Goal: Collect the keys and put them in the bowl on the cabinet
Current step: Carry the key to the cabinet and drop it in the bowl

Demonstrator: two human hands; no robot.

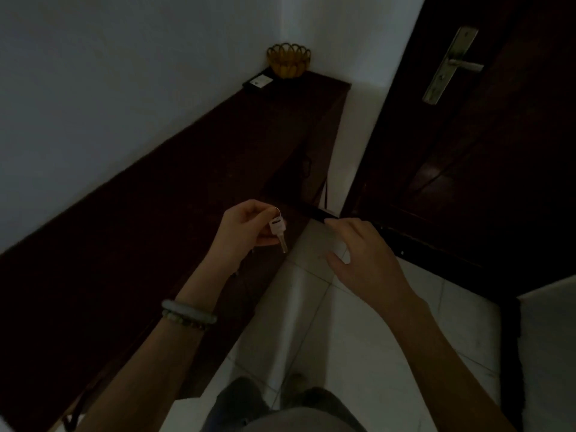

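Observation:
My left hand (246, 227) pinches a thin ring from which a white-headed key (278, 229) hangs down, over the front edge of a long dark wooden cabinet (149, 219). My right hand (361, 254) hovers just to the right of the key, fingers spread and holding nothing. A yellow woven bowl (288, 61) with a looped rim stands at the far end of the cabinet top, in the wall corner, well away from both hands. Its inside is not visible.
A small dark box with a white card (258, 82) lies beside the bowl. A dark wooden door with a metal lever handle (452, 64) stands to the right. White floor tiles (343, 322) run below, with my feet at the bottom edge. The room is dim.

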